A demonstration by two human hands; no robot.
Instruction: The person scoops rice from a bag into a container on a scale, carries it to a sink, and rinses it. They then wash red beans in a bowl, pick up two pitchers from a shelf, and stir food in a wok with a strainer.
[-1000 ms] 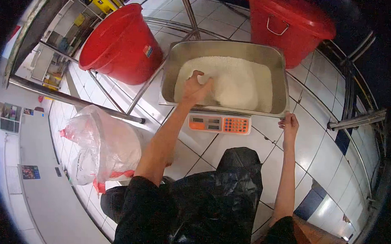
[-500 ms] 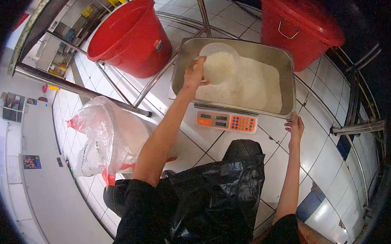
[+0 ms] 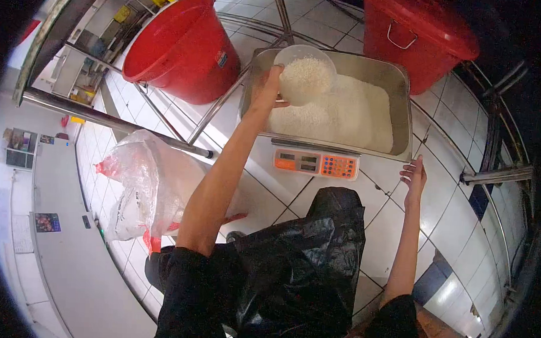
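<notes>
The clear bowl [image 3: 305, 75] has moved a little toward the far left of the steel pan [image 3: 401, 133] since the earlier frame; my right hand [image 3: 414, 177] has shifted slightly outward at the near right corner. I see my left hand [image 3: 269, 92] pinching the bowl's near left side between thumb and fingers; the bowl holds white grains [image 3: 310, 77] and hangs above the pan's left half, overlapping its far rim. My right hand is loosely curled, fingers partly spread, just beside the corner; I cannot tell whether it touches the metal. More white grains [image 3: 367, 116] lie in the pan, heaped unevenly; the orange scale panel [image 3: 316, 163] shows at the pan's near side. Farther out, an open red bucket [image 3: 182, 58] stands to the left, a lidded red bucket [image 3: 412, 43] at the far right; a plastic bag [image 3: 157, 177] sits nearer, by my left forearm.
</notes>
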